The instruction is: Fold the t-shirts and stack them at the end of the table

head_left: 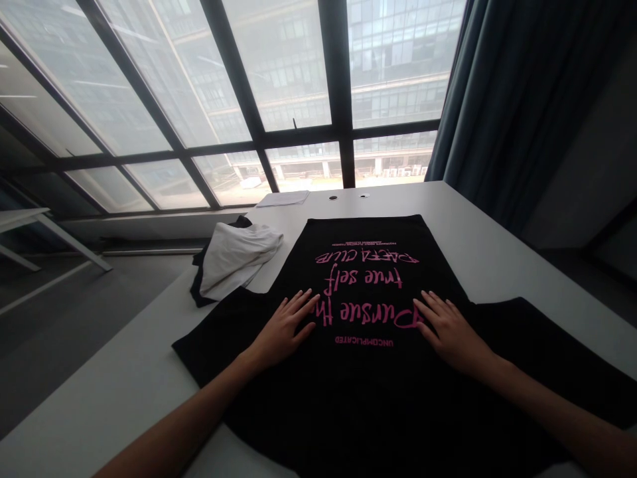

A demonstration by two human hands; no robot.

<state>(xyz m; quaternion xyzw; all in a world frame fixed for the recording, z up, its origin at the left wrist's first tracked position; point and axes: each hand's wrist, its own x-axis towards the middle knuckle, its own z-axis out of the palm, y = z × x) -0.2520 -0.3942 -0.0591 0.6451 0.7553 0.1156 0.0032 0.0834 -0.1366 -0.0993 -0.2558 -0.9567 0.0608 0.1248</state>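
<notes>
A black T-shirt lies spread out flat, its pink lettering upside down to me and its sleeves out to both sides. My left hand rests on the shirt with fingers stretched, the tips at the left edge of the print. On the opposite side of the lettering, my right hand lies flat too, fingers extended over the fabric. Neither hand grips anything. The shirt's nearest part runs out of view at the bottom.
Under the shirt is a white table. A crumpled white and black cloth pile sits at its left edge. Flat white sheets lie at the far end. Beyond are large windows and a dark blue curtain; another white table stands left.
</notes>
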